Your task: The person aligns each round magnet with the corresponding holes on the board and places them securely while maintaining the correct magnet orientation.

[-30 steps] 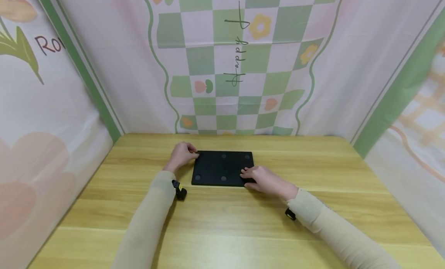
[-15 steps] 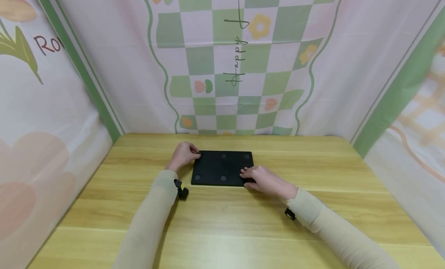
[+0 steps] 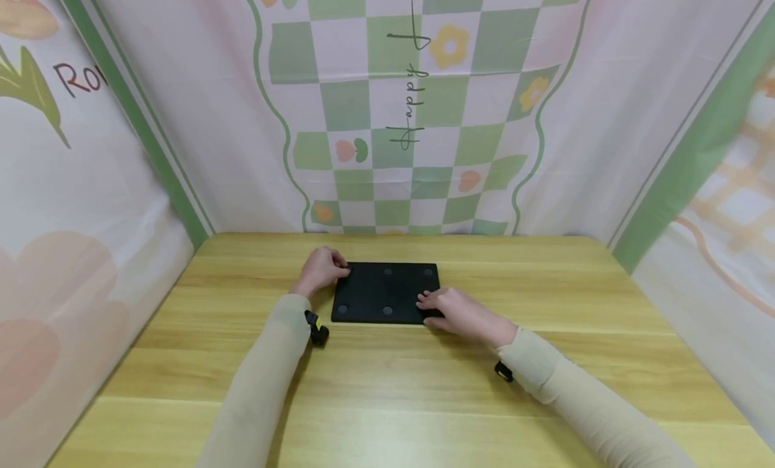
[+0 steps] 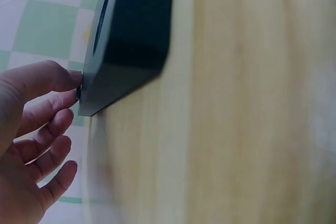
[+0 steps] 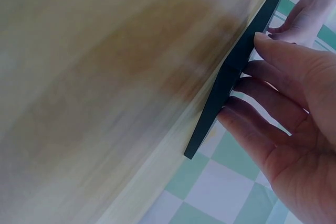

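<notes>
A black rectangular board [image 3: 369,290] with round grey pads [image 3: 387,310] on its upper face lies flat on the table. At its far left corner is my left hand [image 3: 319,269], thumb and index finger pinching a small, thin dark piece [image 4: 79,93] against the board; its full shape is hidden by the fingers. The other fingers of that hand hang loosely bent beside the corner. My right hand [image 3: 463,313] rests on the near right corner, fingertips on the upper face. In the right wrist view the fingertips [image 5: 226,114] press along the board, not wrapped round it.
The wooden table [image 3: 399,394] reaches back to a patterned cloth [image 3: 399,105] with green and white checks. More cloth hangs at both sides. Each sleeve cuff carries a small black camera, the left one [image 3: 317,332] near the board's front left corner.
The left hand has shifted slightly to the right at the board's corner. The right hand keeps its place on the board, and the view has drifted a little.
</notes>
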Demonstrator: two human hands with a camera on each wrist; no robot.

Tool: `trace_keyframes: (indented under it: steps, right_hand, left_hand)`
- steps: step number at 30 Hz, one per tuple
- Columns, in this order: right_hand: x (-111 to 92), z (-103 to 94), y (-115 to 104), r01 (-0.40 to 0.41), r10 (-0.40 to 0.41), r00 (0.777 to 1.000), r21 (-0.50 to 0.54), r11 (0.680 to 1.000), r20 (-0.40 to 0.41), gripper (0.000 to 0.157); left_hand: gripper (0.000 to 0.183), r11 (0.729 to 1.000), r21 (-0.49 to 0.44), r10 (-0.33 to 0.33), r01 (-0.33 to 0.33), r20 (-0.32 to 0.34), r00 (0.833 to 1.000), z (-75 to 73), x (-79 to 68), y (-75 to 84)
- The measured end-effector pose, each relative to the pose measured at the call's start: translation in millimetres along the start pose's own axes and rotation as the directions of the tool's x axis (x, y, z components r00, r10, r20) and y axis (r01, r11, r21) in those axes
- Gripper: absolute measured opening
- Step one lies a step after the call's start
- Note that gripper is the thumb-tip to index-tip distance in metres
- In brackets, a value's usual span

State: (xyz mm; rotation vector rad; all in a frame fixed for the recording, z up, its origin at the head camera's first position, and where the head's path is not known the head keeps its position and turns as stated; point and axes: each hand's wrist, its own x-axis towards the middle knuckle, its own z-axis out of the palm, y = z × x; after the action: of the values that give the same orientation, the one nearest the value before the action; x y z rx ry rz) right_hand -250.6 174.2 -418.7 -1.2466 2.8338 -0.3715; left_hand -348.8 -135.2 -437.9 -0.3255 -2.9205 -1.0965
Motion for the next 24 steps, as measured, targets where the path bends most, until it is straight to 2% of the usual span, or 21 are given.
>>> trace_keyframes:
  steps: [10,24]
  right_hand:
    - [-0.1,0.4,1.3,0.005,-0.005,1.000,-0.026,1.000,-0.002,0.036]
    - [-1.6,0.0,0.2,0.023,-0.023,1.000,-0.020,1.000,-0.015,0.035]
  left_hand:
    - [0.012,0.999,0.032,0.005,-0.005,0.005,1.000,-3.6,-0.1,5.5]
    - [0.009,0.992,0.123,0.021,-0.023,0.023,1.000,-7.0,-1.0,11.8]
